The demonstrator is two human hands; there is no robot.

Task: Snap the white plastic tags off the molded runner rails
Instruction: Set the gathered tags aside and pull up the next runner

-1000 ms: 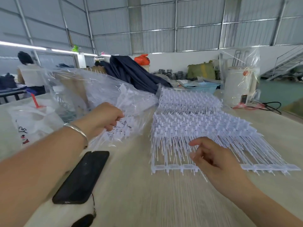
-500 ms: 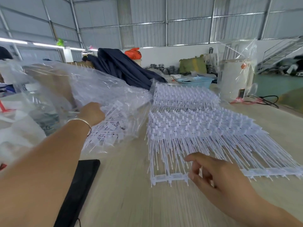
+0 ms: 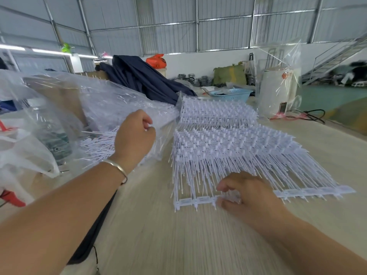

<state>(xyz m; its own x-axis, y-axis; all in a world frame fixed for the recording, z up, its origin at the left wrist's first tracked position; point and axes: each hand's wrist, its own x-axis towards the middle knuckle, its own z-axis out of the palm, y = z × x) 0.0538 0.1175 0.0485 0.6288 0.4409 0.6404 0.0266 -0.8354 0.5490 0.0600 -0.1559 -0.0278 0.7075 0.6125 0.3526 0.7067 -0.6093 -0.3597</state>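
Note:
A stack of white molded runner rails [image 3: 228,147] with rows of tags lies on the wooden table [image 3: 178,241], thin stems pointing toward me. My right hand [image 3: 248,195] pinches the tags along the stack's near edge strip [image 3: 188,201], thumb below and fingers on top. My left hand [image 3: 135,137] is curled over a clear plastic bag [image 3: 103,108] that holds loose white tags [image 3: 97,145]. Whether it grips the bag film or a tag I cannot tell.
A black phone [image 3: 93,235] lies under my left forearm. A white plastic bag [image 3: 21,151] sits at the far left. Behind are dark blue cloth [image 3: 139,76], a light blue basket [image 3: 232,94] and a wrapped white container [image 3: 278,92].
My right hand moved forward and closed onto the rail's near edge. My left hand moved right, toward the stack, over the bag. The camera view shifted left and closer.

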